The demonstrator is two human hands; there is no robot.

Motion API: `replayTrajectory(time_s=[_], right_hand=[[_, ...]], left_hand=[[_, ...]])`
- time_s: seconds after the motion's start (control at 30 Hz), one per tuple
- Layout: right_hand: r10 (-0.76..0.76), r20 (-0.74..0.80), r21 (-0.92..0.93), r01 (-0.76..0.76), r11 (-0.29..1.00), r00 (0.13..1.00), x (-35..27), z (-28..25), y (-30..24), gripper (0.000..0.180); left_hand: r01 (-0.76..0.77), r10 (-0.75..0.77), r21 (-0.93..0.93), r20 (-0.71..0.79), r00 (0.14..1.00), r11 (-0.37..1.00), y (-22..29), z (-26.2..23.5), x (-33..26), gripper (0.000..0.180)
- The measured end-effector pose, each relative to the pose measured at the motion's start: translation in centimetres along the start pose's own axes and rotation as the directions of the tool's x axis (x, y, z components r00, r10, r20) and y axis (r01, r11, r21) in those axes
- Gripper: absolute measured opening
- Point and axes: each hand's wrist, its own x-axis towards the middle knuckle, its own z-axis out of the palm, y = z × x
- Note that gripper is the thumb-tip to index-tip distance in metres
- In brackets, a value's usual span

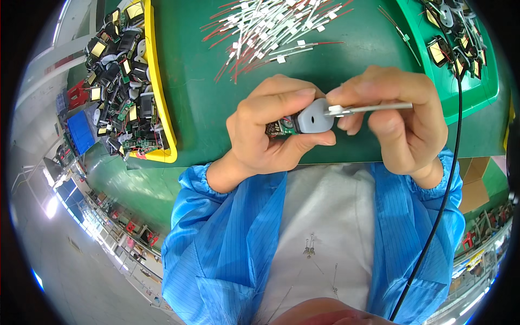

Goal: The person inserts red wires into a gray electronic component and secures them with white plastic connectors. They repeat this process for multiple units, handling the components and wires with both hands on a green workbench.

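The 2 hands work close together over the near edge of the bench (195, 108). The left hand (260, 122) is clamped on a small device, its thumb above and a finger below the grey cap (317, 120), with the circuit board (283, 127) bare beside the palm. That grip should stay firm on the cap and light on the board, whose exposed parts could suffer from squeezing.

The pale wire (384, 107) runs rightward from the cap, a white tab (337, 110) near that end. The right hand (398, 119) curls around it; I cannot tell whether its fingertips pinch the wire or merely steady it. Judging from this, small fingertip movements close to the tab, with the wire kept straight, would suit best; pulling from the far end could bend it.

Farther out, from the left: a yellow bin (161, 92) heaped with similar devices, a loose pile of wires (271, 27) beyond the hands, 2 strays beside the green tray (471, 105), and that tray holding more devices. A black cable (459, 108) crosses over the tray and down past the right sleeve (449, 168), where it could snag.
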Motion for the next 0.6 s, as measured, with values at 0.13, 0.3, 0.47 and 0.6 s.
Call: replayTrajectory(time_s=[0.13,0.3,0.47,0.6], right_hand=[[0.051,0.021,-0.143,-0.047,0.989,0.998,0.57,-0.23,-0.62,0.022],[0.071,0.008,-0.138,-0.07,0.988,0.997,0.41,-0.29,-0.25,0.015],[-0.012,0.068,-0.141,0.022,0.99,0.998,0.44,-0.57,-0.3,0.016],[-0.177,0.104,-0.18,0.193,0.964,0.979,0.44,-0.35,-0.23,0.016]], left_hand=[[-0.025,0.024,0.03,0.012,1.0,0.999,-0.15,-0.04,0.21,0.05],[-0.029,0.029,0.041,0.004,1.0,0.999,-0.26,0.01,0.18,0.051],[-0.018,0.02,-0.047,0.036,0.999,0.999,-0.22,0.03,0.36,0.05],[0.029,-0.015,-0.194,0.076,0.997,0.981,-0.13,-0.13,0.54,0.049]])
